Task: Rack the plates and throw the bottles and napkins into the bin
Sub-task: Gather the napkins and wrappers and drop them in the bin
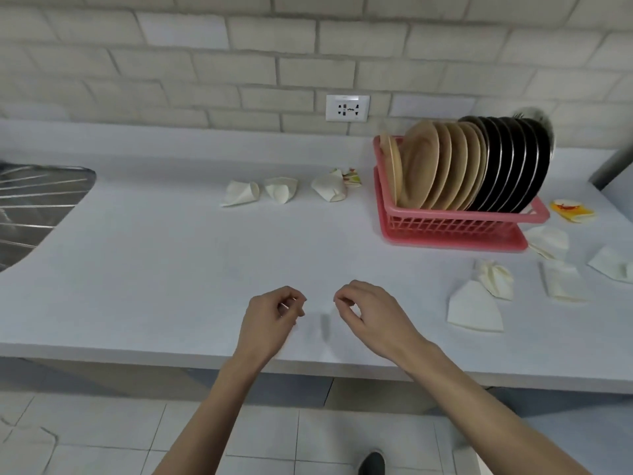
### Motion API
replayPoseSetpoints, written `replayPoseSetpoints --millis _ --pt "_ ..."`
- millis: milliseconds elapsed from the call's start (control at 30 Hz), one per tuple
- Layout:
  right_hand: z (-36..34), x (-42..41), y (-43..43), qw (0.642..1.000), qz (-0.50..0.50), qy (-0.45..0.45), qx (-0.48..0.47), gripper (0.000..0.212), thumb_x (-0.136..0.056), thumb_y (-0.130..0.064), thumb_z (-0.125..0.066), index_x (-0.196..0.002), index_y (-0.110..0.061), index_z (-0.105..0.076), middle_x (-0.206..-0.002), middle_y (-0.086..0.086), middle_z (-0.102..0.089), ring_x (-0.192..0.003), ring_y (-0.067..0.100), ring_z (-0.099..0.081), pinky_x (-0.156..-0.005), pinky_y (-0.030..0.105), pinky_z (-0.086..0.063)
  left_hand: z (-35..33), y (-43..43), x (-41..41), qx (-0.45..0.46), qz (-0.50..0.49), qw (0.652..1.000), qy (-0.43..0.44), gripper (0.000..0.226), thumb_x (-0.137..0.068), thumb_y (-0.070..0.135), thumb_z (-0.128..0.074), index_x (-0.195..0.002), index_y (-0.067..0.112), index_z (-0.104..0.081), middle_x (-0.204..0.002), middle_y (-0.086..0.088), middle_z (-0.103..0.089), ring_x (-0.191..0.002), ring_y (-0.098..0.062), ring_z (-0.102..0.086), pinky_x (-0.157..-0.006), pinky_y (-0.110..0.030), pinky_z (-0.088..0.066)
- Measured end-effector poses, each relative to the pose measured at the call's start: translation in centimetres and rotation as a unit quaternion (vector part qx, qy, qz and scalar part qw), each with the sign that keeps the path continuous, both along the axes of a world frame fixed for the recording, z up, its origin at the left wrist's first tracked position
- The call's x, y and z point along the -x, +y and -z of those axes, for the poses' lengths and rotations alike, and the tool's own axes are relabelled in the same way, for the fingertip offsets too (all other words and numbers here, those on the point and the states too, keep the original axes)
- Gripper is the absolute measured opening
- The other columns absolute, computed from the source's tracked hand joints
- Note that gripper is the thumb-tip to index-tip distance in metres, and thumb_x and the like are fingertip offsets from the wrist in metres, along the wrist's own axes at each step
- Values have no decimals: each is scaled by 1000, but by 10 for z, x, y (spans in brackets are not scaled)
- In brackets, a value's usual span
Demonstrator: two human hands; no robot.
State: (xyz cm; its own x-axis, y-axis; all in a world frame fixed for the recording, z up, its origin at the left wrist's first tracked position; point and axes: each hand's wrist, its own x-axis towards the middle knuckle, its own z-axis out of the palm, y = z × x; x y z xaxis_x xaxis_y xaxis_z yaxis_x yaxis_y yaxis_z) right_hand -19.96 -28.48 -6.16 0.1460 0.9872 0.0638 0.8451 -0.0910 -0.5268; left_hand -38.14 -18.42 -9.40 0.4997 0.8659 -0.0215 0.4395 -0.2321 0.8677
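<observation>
White counter [154, 269] fills most of the view. Brick-tile wall [205, 63] behind it, tiled floor [102, 433] below the near edge. Steel sink [30, 207] is set into the counter at far left.

Pink rack [455, 224] sits far right on the counter, full. Tan plates [428, 166] are on its left side and black plates [510, 166] on its right, all standing on edge. Something pale is behind the black ones, too blurred to tell.

Left hand [270, 320] and right hand [370, 313] hover over the near edge at centre, close together but not touching. Fingers on both are loosely curled, gripping nothing.

Three white napkins [281, 189] lie in a row at far centre, left of the rack. A patterned napkin [352, 176] touches the rightmost one. Five cream napkins [474, 308] are scattered near right, in front of the rack. A yellow-and-red napkin [572, 210] lies just right of the rack.

Wall socket [347, 108] is above the napkin row. Dark shoe [371, 462] on the floor, near centre.
</observation>
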Motion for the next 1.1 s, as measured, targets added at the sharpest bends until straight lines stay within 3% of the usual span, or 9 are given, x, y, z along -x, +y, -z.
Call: replayPoseSetpoints --millis 200,433,733,867,933,1100 --pt "-5 -19 62 1000 -4 -25 -14 25 -100 -28 -47 -118 -18 -61 -116 -7 -57 -106 11 -53 -88 30 -47 -1 58 -4 -22 -11 999 45 15 -93 20 -59 -90 30 -70 -76 13 -71 -68 -4 -67 -73 -40 -58" --pt "-18 -49 156 999 -41 -35 1 36 -98 -28 -51 -133 -17 -49 -131 -4 -43 -107 17 -57 -90 35 -48 -16 142 -27 -60 -47 993 87 17 -90 19 -61 -105 27 -66 -86 17 -67 -74 -3 -63 -76 -38 -57" --pt "-12 -74 263 982 -95 -130 94 56 -93 -23 -55 -144 -14 -34 -134 10 -38 -119 31 -45 -80 37 -41 -13 239 -42 -89 -37 979 178 45 -87 18 -68 -130 20 -55 -119 4 -63 -98 -14 -56 -87 -34 -50" --pt "-1 -76 302 980 -89 -133 120 55 -90 -19 -56 -141 -12 -37 -131 13 -38 -117 33 -44 -89 43 -47 -6 281 -43 -116 -36 972 202 48 -85 11 -65 -132 18 -55 -128 2 -61 -118 -21 -55 -92 -38 -50" --pt "6 -75 317 977 -89 -139 134 60 -91 -18 -57 -145 -13 -33 -139 15 -33 -123 35 -41 -93 45 -47 -2 299 -44 -133 -44 967 214 50 -84 8 -64 -132 17 -55 -130 1 -60 -122 -23 -53 -93 -41 -49" --pt "22 -68 351 970 -76 -185 136 74 -91 -14 -57 -154 -15 -18 -153 19 -18 -133 39 -31 -95 42 -46 4 339 -51 -125 -2 941 315 77 -81 12 -71 -149 19 -37 -149 -2 -43 -135 -28 -37 -98 -46 -46"
